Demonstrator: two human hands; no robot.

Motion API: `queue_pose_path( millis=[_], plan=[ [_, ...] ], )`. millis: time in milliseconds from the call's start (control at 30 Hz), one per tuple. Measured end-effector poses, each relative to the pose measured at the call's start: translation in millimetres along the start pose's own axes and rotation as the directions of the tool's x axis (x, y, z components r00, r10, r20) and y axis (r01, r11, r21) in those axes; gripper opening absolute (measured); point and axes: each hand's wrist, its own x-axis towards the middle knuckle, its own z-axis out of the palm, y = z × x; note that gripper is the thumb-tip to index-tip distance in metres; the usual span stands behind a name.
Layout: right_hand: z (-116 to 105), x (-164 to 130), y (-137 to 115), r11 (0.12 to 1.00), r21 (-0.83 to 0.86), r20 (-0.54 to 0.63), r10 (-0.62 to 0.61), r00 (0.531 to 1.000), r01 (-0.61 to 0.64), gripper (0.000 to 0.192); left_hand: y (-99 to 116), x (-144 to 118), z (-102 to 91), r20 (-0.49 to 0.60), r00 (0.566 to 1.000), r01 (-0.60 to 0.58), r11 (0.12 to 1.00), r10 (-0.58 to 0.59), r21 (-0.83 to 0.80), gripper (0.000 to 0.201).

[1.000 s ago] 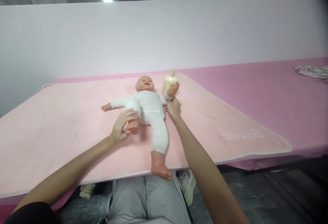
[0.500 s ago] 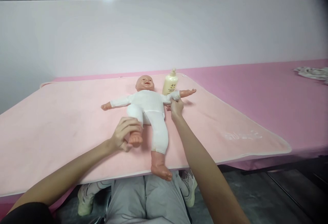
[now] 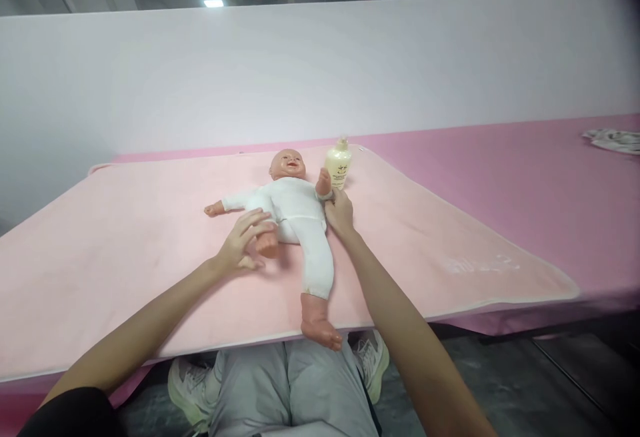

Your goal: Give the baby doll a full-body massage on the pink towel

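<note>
A baby doll (image 3: 299,200) in a white suit lies face up on a pink mat (image 3: 150,243), its head away from me. My left hand (image 3: 245,240) rests its fingertips against the doll's bent leg just above the foot; the fingers are spread and the thumb stands apart from the foot. On the other side, my right hand (image 3: 341,212) is closed around the doll's arm near the cuff, and that arm bends upward with its palm raised. The doll's other leg lies straight, its foot over the mat's near edge. Behind the raised arm stands a pale yellow pump bottle (image 3: 339,162).
Under the mat is a pink table surface (image 3: 475,177), which runs on to the right. A crumpled pale cloth (image 3: 613,141) lies at the far right. A white wall (image 3: 310,70) rises behind the table. My legs and shoes show below the near edge.
The doll's arm in my right hand has swung from stretched outward to bent upward. Its bent leg has risen toward the belly, with my left hand moving along.
</note>
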Motion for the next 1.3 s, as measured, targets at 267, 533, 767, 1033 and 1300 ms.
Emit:
queue_pose_path(
  millis=[267,533,767,1033,1300],
  plan=[
    [5,1,7,0.894,0.336,0.031,0.304,0.952,-0.296,0.031,10,-8,5.4,0.036,0.994,-0.105,0.945,0.099,0.311,0.040],
    [-1,-1,2,0.904,0.245,0.058,0.348,0.936,-0.351,0.035,19,-4,3.9,0.023,0.994,-0.107,0.955,0.105,0.275,0.040],
    [-3,3,-9,0.689,0.512,0.082,0.556,0.827,-0.513,0.031,22,0,3.8,0.150,0.968,-0.220,0.966,0.199,0.136,0.052],
    [-42,-58,-43,0.396,0.746,0.308,0.508,0.804,-0.536,0.038,31,5,4.7,0.163,0.925,-0.358,0.931,0.342,0.077,0.048],
    [-88,-240,-73,0.754,0.527,0.108,0.398,0.911,-0.392,0.063,44,2,9.7,0.038,0.957,-0.291,0.949,0.288,0.120,0.043]
  ],
)
